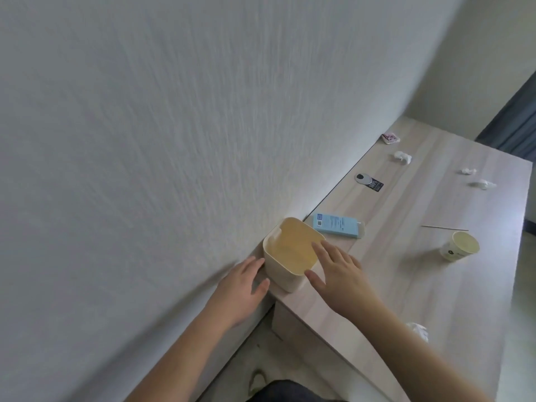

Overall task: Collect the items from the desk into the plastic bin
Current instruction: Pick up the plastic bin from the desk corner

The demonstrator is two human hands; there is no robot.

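A cream plastic bin [282, 274] stands at the desk's near corner against the wall, and nothing shows inside it. My left hand [242, 281] rests open against the bin's left wall. My right hand [338, 269] is open with its fingers spread over the bin's right rim. A light blue box [336, 224] lies just behind the bin. A paper cup [459, 246] lies tipped on its side to the right. A thin stick [443, 227] lies beyond the cup. Crumpled tissues [403, 158] are scattered farther back, and one tissue [419, 330] lies beside my right forearm.
The wooden desk [406, 285] runs along a white wall [174, 126]. A round cable grommet [364, 179] with a black tag sits near the wall. A small pink-and-white packet [390, 138] lies at the far end. A dark curtain [516, 126] hangs at the right.
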